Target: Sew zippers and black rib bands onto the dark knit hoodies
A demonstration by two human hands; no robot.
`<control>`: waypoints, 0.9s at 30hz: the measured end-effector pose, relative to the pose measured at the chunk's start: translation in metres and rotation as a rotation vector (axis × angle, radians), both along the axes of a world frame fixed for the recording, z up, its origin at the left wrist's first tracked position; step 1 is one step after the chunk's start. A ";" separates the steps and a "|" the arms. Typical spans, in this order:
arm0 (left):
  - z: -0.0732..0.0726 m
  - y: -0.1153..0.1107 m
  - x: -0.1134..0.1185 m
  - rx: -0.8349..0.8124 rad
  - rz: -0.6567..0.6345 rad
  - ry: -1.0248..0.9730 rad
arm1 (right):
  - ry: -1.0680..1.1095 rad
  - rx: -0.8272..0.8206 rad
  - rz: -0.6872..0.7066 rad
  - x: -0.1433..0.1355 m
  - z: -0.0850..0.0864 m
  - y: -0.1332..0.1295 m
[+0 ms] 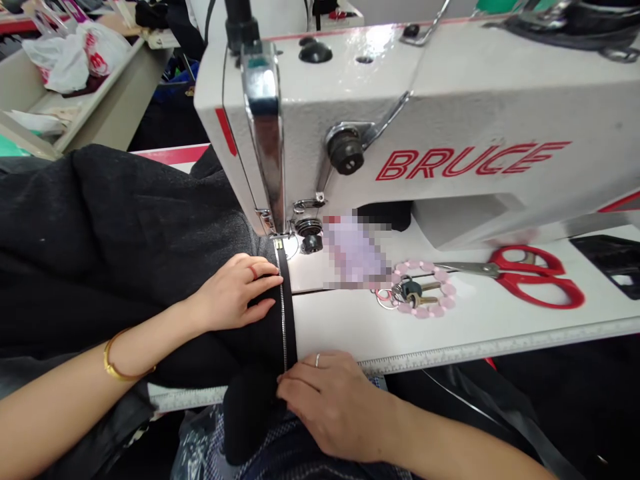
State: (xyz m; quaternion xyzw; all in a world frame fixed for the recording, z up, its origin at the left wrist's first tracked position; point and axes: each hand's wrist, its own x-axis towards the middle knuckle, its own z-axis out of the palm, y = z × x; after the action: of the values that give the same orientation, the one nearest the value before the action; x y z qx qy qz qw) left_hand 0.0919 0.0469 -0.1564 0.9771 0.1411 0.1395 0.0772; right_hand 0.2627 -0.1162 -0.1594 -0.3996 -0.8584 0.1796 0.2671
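A metal-toothed zipper (283, 320) on black tape runs along the edge of a dark garment (135, 213). Its far end lies under the head of a white sewing machine (450, 113), where the needle and presser foot are largely hidden. My left hand (237, 293) rests flat on the cloth with fingers stretched, fingertips touching the zipper tape just in front of the machine head. At the table's front edge, my right hand (340, 407) has its fingers closed on the near end of the zipper tape. Dark fabric hangs over the edge beside it.
Right of the zipper, a pink beaded ring with keys (420, 297) lies by red-handled scissors (535, 275). A blurred-out lilac item (357, 253) sits beneath the machine arm. A ruler strip (450, 353) borders the table front. White plastic bags (65, 60) fill a tray at back left.
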 end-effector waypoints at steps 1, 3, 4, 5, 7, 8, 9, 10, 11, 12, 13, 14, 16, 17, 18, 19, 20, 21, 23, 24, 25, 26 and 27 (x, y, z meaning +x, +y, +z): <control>0.000 0.005 0.001 0.009 -0.001 0.006 | -0.006 0.008 0.005 0.001 0.000 0.005; -0.001 0.015 0.001 0.024 0.003 0.018 | -0.025 0.023 0.013 0.003 0.001 0.013; -0.001 0.019 0.002 0.032 0.006 0.026 | -0.040 0.027 0.015 0.003 0.001 0.017; -0.001 0.024 0.002 0.040 0.011 0.036 | -0.056 0.031 0.016 0.004 0.001 0.021; -0.003 0.032 0.003 0.057 0.029 0.058 | -0.091 0.041 0.016 0.007 0.000 0.029; -0.003 0.037 0.004 0.066 0.047 0.066 | -0.103 0.048 0.015 0.008 -0.001 0.033; -0.003 0.041 0.006 0.075 0.071 0.074 | -0.111 0.056 0.013 0.009 -0.001 0.037; -0.001 0.046 0.008 0.086 0.097 0.082 | -0.117 0.068 0.007 0.010 -0.002 0.040; 0.001 0.049 0.010 0.100 0.121 0.092 | -0.120 0.083 -0.003 0.011 -0.003 0.043; 0.005 0.051 0.012 0.115 0.140 0.108 | -0.123 0.098 -0.013 0.012 -0.003 0.046; 0.011 0.051 0.014 0.125 0.146 0.135 | -0.124 0.114 -0.021 0.013 -0.003 0.048; 0.018 0.048 0.016 0.119 0.127 0.168 | -0.125 0.135 -0.025 0.014 -0.003 0.050; 0.033 0.030 0.018 0.042 0.024 0.239 | -0.132 0.175 -0.025 0.016 -0.003 0.051; 0.038 0.015 0.017 -0.016 -0.033 0.269 | -0.142 0.186 -0.022 0.017 -0.003 0.051; 0.042 -0.002 0.015 -0.067 -0.073 0.286 | -0.152 0.195 -0.020 0.017 -0.003 0.051; 0.044 -0.021 0.012 -0.080 -0.075 0.283 | -0.162 0.200 -0.019 0.018 -0.003 0.050; 0.043 -0.039 0.009 -0.045 -0.027 0.271 | -0.170 0.203 -0.015 0.018 -0.003 0.051; 0.040 -0.056 0.005 0.020 0.035 0.250 | -0.173 0.207 -0.012 0.019 -0.004 0.051; 0.030 -0.080 -0.001 0.119 0.133 0.250 | -0.167 0.220 -0.003 0.020 -0.006 0.054; 0.025 -0.086 -0.003 0.147 0.163 0.255 | -0.161 0.229 -0.003 0.021 -0.007 0.057; 0.020 -0.088 -0.004 0.159 0.181 0.260 | -0.158 0.235 -0.006 0.021 -0.007 0.060; 0.016 -0.087 -0.004 0.168 0.194 0.257 | -0.156 0.240 -0.014 0.022 -0.007 0.064; 0.012 -0.082 -0.003 0.179 0.201 0.242 | -0.161 0.240 -0.027 0.022 -0.007 0.069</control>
State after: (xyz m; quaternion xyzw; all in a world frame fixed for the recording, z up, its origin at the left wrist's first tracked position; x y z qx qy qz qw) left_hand 0.0887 -0.0352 -0.1444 0.9706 0.2335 0.0401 -0.0422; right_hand 0.2845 -0.0472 -0.1669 -0.3893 -0.8868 0.0396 0.2457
